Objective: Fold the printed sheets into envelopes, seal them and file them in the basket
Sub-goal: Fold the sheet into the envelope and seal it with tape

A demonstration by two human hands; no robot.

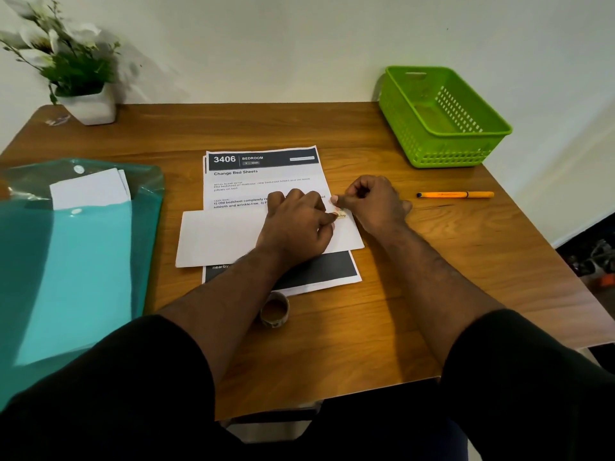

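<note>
A person seated at a wooden desk (382, 327) works a small piece of tape (340, 214) onto a white envelope (219, 237) that lies across a stack of printed sheets (266, 181) at the desk's centre. The left hand (296, 227) rests on the envelope with fingers curled, its fingertips pinching the tape; the right hand (369, 204), just beside it at three o'clock, has thumb and forefinger closed on the tape's other end.

Judging by the scene, the job is at the sealing stage of one envelope. The green basket (442, 118), at one o'clock from the hands against the wall, appears to hold nothing yet, so no filing looks done. The sheets under the envelope are unfolded, so more folding seems to remain.

The top sheet reads "3406", "BEDROOM" and "Change Bed Sheets"; smaller lines mention an old bedsheet on a mattress, and the word "nearby" shows on the dark band at the bottom.

A roll of tape (275, 309) stands at six o'clock from the sheets. An orange pen (456, 195) lies at three o'clock. A teal folder (76, 247) holding white paper sits at nine o'clock, a potted plant (76, 68) at eleven.
</note>
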